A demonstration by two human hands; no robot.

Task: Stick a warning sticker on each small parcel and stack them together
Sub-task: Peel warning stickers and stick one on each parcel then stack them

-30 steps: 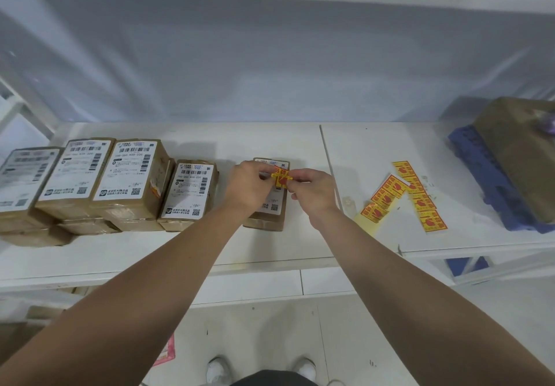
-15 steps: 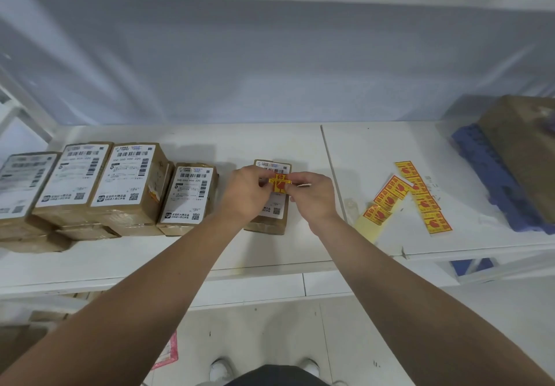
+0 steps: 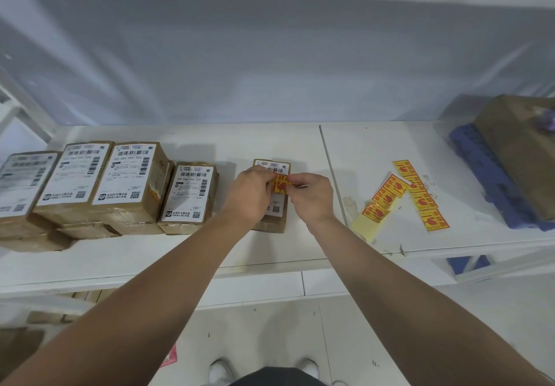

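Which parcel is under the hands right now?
The lone parcel standing apart, right of the row. Both the left hand and right hand hold a yellow sticker above its label.

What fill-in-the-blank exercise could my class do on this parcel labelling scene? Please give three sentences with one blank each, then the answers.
1. Both hands, left hand and right hand, pinch one yellow and ____ warning sticker.
2. The sticker is held above a small ____ parcel standing apart from the others.
3. The spare sticker strips lie to the ____ of the hands.

Answers: red; brown; right
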